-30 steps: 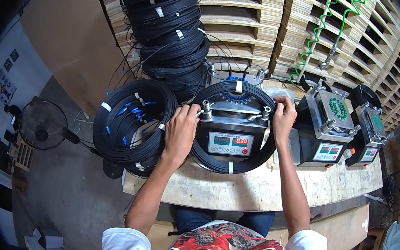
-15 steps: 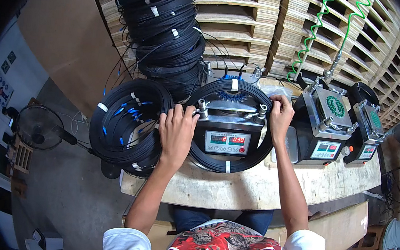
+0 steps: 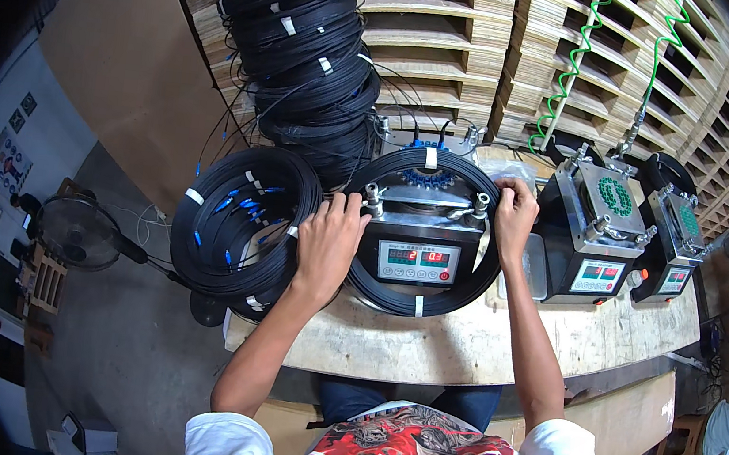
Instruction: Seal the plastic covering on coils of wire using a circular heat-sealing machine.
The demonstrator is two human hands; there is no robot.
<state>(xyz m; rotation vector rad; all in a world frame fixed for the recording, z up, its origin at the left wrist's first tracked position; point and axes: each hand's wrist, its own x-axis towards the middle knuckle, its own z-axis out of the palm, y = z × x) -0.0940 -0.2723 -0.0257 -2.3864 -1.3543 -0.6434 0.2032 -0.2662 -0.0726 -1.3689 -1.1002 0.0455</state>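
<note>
A coil of black cable [image 3: 454, 304], bound with white tape bands, stands tilted in front of a polishing machine [image 3: 414, 263] with a red-lit control panel. My left hand [image 3: 327, 243] is closed on the coil's left side, fingers bent over the rim. On its upper right side, my right hand [image 3: 515, 221] grips it with curled fingers. The machine's panel and metal clamp posts show through the ring. Blue connectors [image 3: 430, 179] sit in a circle on the machine's top, partly hidden by the coil.
Left of my left hand lie more black coils [image 3: 187, 249] with loose blue connectors. Behind them rises a tall cable stack [image 3: 300, 79]. Two similar machines [image 3: 592, 243] stand right on the wooden table [image 3: 351, 355]. Stacked pallets [image 3: 420, 33] line the back; a fan [image 3: 84, 234] stands left.
The view has shifted slightly, so everything sits a little further right in the picture. Both hands keep their hold on the coil, which has hardly moved against the machine.
</note>
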